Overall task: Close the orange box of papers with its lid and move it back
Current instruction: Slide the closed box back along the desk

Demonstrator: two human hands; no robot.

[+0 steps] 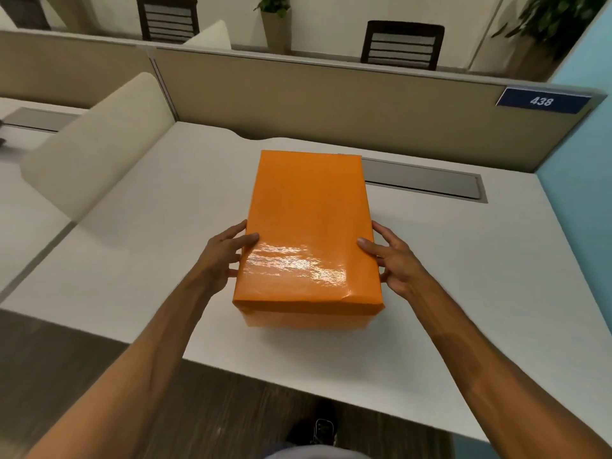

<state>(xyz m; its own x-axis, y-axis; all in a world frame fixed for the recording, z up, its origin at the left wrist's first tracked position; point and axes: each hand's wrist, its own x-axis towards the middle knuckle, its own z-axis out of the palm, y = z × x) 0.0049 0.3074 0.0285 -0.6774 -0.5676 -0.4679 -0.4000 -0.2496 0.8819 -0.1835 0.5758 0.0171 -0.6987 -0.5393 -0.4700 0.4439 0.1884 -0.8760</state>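
The orange box (306, 226) stands on the white desk (463, 293) with its glossy orange lid on top, covering it fully. No papers show. My left hand (225, 256) presses against the box's left side, thumb resting on the lid's edge. My right hand (394, 260) holds the right side in the same way, thumb on the lid. Both hands grip the near half of the box.
A beige partition (331, 101) with a blue "438" sign (542, 101) runs behind the desk. A grey cable slot (427, 180) lies just behind the box. A cream divider panel (99, 144) stands at the left. The desk's front edge is close to me.
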